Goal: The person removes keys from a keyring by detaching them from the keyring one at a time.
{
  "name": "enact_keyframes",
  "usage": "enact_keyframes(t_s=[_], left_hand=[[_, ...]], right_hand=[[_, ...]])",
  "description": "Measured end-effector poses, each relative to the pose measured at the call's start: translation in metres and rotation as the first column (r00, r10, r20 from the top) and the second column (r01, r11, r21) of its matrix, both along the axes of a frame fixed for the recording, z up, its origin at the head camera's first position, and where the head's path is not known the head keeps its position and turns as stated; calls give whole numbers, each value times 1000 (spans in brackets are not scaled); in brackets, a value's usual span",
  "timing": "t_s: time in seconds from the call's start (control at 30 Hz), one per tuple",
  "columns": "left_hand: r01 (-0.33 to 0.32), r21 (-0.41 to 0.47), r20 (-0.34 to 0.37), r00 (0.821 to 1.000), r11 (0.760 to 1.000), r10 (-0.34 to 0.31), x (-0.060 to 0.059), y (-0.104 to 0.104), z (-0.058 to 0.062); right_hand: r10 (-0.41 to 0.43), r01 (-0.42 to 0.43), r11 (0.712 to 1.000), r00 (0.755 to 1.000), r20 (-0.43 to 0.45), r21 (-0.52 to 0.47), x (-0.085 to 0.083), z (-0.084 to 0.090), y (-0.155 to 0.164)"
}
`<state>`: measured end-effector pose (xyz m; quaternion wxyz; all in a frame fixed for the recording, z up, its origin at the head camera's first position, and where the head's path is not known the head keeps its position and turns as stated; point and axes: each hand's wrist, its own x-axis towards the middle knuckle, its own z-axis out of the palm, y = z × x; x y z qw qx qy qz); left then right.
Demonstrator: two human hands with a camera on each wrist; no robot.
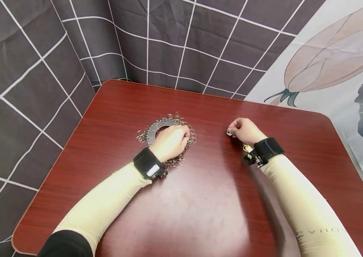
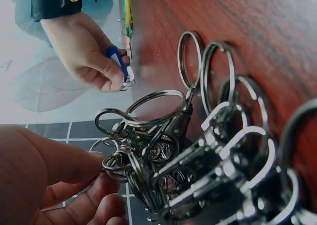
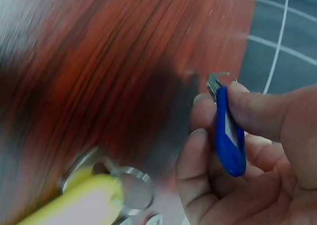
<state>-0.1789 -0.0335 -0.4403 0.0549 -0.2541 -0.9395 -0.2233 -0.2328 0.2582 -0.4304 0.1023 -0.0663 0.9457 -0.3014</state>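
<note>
A flat grey metal ring plate (image 1: 152, 132) lies on the table, its edge hung with several metal clips and split rings (image 2: 188, 61). My left hand (image 1: 170, 142) reaches across the plate from the near side. In the left wrist view, its thumb and forefinger pinch a small split ring (image 2: 113, 163) at the edge of the cluster. To the right, apart from the plate, my right hand (image 1: 245, 130) pinches a blue key tag (image 3: 230, 150) between thumb and fingers. A thin metal ring (image 3: 229, 77) sticks out from the tag's end.
Beside the right wrist lies a yellow key tag (image 3: 74, 205) with a metal ring; a green strip (image 2: 127, 9) shows beside it in the left wrist view. A dark gridded curtain (image 1: 168, 35) and a flower-print sheet (image 1: 329, 64) stand behind the red-brown table (image 1: 130, 96).
</note>
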Motion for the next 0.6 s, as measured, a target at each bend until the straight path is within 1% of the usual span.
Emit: enact_keyframes(t_s=[0.1, 0.23, 0.33, 0.43, 0.5, 0.53, 0.6], left_hand=[[19, -7, -16, 1000, 1000, -19, -1, -1, 2], [28, -22, -41, 999, 999, -29, -2, -3, 3], [36, -40, -40, 999, 999, -37, -1, -6, 3], [54, -56, -28, 998, 997, -56, -1, -8, 2], [63, -59, -29, 997, 996, -65, -2, -9, 1], [64, -59, -31, 997, 996, -66, -2, -10, 1], [67, -56, -45, 997, 996, -70, -4, -12, 0]], right_hand=[[10, -10, 1000, 1000, 12, 23, -4, -2, 7], [21, -21, 999, 1000, -7, 47, -6, -3, 12], [19, -18, 997, 1000, -17, 74, -7, -6, 13], [1, 3, 992, 999, -36, 127, -7, -7, 12], [-25, 38, 986, 997, -80, 163, -6, -6, 10], [-40, 61, 982, 992, -117, 181, -5, -5, 8], [-68, 108, 975, 977, -203, 193, -1, -3, 1]])
